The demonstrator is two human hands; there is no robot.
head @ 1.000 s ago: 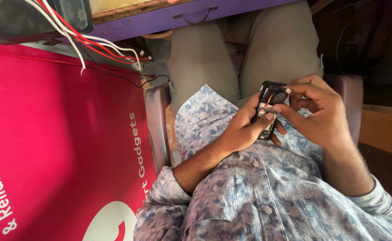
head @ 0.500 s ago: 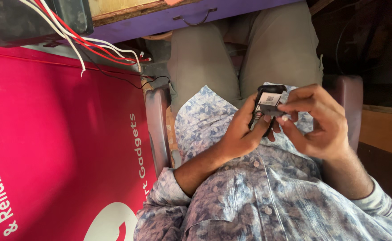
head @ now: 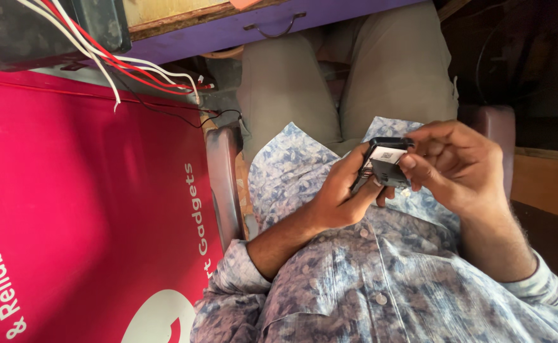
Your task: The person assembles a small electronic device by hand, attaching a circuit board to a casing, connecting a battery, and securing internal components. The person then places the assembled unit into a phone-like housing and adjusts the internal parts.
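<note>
Black and small, the device (head: pixel 384 166) is held over the person's lap, in front of the blue flowered shirt (head: pixel 355 279), between both hands. It looks like a flat black box with a white label on the side that faces the camera. The left hand (head: pixel 339 194) holds it from below and from the left side: its fingers are curled around the lower edge, and the thumb lies along the left side of the device. The right hand (head: pixel 457 165) comes from the right; its thumb and first fingers are pressed on the upper right corner of the device in a pinch, while the other fingers are bent loosely behind. Both hands touch the device, and the fingertips of the two hands are very near each other. Under the hands I see the grey trousers (head: pixel 355 76) of the sitting person. At the left there is a large pink banner (head: pixel 82 209) with white letters, and above it some red and white wires (head: pixel 126 67) run from a dark box (head: pixel 50 28). A purple drawer (head: pixel 260 28) with a metal handle is at the top.
</note>
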